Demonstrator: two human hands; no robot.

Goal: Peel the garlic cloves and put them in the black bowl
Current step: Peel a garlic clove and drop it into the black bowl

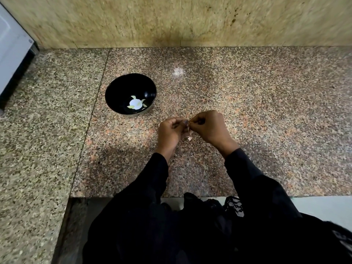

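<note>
A speckled granite counter (247,111) runs up to a tan stone wall (171,21), with a white appliance (11,50) at its far left edge. The black bowl (116,92) sits left of the hands and apart from them — a few pale peeled cloves (133,97) lie in its bottom. The left hand (169,133) and right hand (209,127) meet fingertip to fingertip, both pinching a small garlic clove (187,125), mostly hidden. A scrap of skin (189,138) lies just beneath them.

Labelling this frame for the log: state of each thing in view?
black bowl: upright on the counter, a few peeled cloves inside.
garlic clove: pinched between both hands, mostly hidden.
left hand: fingers curled on the clove.
right hand: pinching its skin.
skin scrap: below the hands.
</note>
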